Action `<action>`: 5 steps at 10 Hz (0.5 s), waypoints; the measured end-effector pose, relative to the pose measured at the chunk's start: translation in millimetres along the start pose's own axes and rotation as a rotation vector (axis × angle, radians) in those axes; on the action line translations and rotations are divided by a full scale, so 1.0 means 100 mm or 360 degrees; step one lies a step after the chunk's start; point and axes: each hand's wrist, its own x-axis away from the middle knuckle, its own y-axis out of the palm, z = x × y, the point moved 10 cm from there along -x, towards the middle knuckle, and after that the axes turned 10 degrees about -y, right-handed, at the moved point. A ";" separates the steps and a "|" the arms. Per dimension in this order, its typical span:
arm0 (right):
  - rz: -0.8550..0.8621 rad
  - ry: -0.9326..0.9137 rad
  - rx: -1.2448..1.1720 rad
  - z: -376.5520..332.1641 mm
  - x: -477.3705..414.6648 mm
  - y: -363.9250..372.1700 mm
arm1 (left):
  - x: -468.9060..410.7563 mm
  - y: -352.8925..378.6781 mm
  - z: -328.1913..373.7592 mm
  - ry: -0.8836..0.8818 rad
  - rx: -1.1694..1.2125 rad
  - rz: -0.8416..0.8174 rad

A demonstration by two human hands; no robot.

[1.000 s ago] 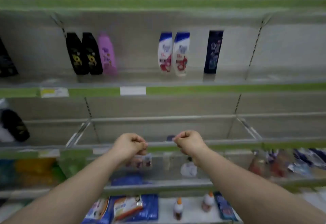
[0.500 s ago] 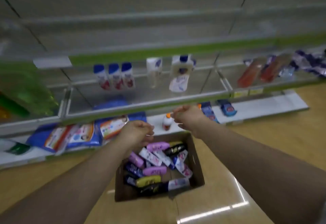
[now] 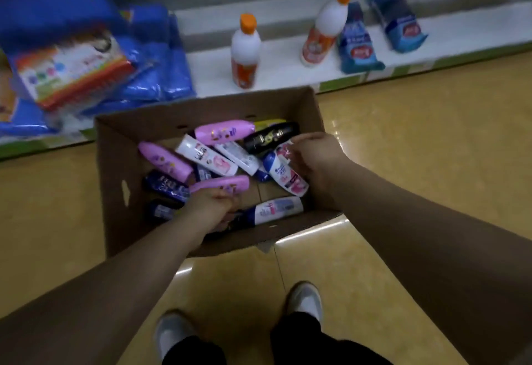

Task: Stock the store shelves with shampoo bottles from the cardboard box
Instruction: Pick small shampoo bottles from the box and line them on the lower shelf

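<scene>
An open cardboard box stands on the floor in front of me, with several shampoo bottles lying loose in it. My left hand is down inside the box with its fingers curled against the lower edge of a pink bottle; whether they grip it is hidden. My right hand reaches in at the box's right side, its bent fingers touching a white bottle with a blue cap and pink label. A black bottle lies just beyond that hand.
The white bottom shelf runs behind the box, holding two white bottles with orange caps, blue packs and stacked blue packages on the left. My shoes stand on the yellow floor right behind the box.
My view has dropped from the upper shelves to the box on the floor. Both hands, empty in the air before, have come down into the box among the bottles.
</scene>
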 end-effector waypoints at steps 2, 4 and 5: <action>0.0262 0.0175 -0.0289 1.00 -0.52 -0.14 | -0.76 0.42 -0.27 -0.0159 0.0184 -0.0092; 0.0263 0.0065 0.0060 1.37 -1.02 -0.12 | -1.41 0.65 -0.23 -0.0097 0.0123 -0.0127; 0.0005 -0.0084 0.0930 1.43 -1.33 -0.01 | -1.67 0.73 -0.13 -0.0031 0.0142 -0.0159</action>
